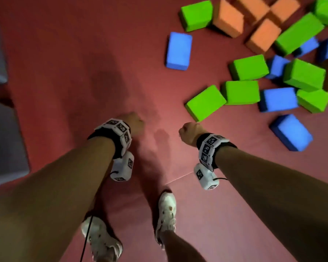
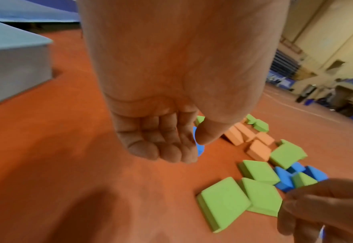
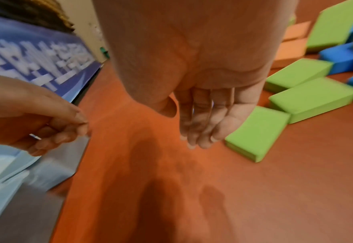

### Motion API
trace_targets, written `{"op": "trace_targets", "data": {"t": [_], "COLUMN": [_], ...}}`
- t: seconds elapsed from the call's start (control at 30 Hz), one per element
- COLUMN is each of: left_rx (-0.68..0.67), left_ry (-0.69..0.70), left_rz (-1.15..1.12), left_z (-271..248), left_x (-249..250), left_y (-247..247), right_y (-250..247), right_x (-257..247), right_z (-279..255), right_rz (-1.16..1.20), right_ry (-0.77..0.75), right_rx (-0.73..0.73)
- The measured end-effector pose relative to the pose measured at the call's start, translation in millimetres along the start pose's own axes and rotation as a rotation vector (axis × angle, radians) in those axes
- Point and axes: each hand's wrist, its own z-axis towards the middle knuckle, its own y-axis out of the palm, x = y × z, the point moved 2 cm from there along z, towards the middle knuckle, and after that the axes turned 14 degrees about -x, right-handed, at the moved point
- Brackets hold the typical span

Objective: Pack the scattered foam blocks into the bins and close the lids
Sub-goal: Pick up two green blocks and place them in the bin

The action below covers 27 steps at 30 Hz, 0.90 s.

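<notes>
Grey-blue bins (image 1: 0,137) sit at far left on the red floor (image 1: 74,63), lids look already down, contents not visible. Risk: lids must come open before anything goes in, so blocks carried over with full arms could get dropped.

Left hand (image 1: 132,121) hangs empty, fingers loosely curled, holding nothing. Right hand (image 1: 189,132) same: relaxed, empty, just short of the nearest green block (image 1: 205,103). Person standing, white shoes (image 1: 166,214) on the floor.

Foam blocks (image 1: 273,59) piled well to the right, green, blue, orange, some leaning on each other; one blue block (image 1: 179,51) lies apart.

Likely risks: pulling a lower block tips the stack and scatters it further; stepping on a loose block; long carry from pile to bins means drops; soft foam squashes, overfilled bin won't close.
</notes>
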Motion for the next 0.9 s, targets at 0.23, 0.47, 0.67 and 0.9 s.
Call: {"op": "trace_targets", "data": {"t": [0.23,0.47,0.67,0.9], "left_rx": [0.041,-0.034,-0.053,-0.172], "left_ry": [0.137,0.136,0.161,-0.063], "left_rz": [0.384,0.536,0.456,0.482], "left_z": [71,163,236,343], "left_x": [200,285,335,313], "left_y": [-15,-72,-114,-55], "right_y": [-94,-185,-241,-226], "right_x": [183,217,233,255], "right_z": [1,25,82,209], "right_rz": [0.113,0.09,0.024,-0.103], "right_ry": [0.228,0.254,0.262,0.149], "right_rx": [0.084,0.043,0.035,0.007]}}
